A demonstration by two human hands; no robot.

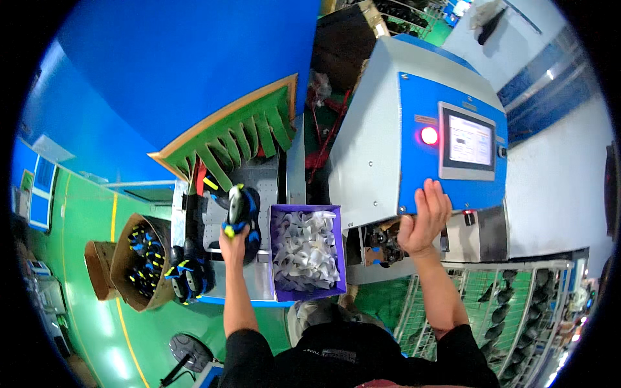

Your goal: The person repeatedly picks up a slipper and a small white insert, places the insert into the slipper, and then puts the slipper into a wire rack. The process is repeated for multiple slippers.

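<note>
My left hand (233, 243) is closed on a black sandal (242, 205) with blue and yellow-green trim, at the mouth of the blue machine. Another dark sandal (253, 240) lies right beside it, partly hidden. Further right, my right hand (424, 218) rests with fingers stretched out against the lower edge of a blue control panel (417, 90). A lit screen (470, 139) and a glowing red button (429, 135) are on that panel, above the hand. Between my arms stands a purple box (341, 258) full of crumpled whitish strips.
Green strip curtains (249, 139) hang over the conveyor opening. More sandals (189, 279) sit left of my left forearm, beside a cardboard box (123, 265) holding several blue-and-yellow pieces. A wire rack (414, 310) with dark items stands at lower right. A round black stool (189, 349) is at lower left.
</note>
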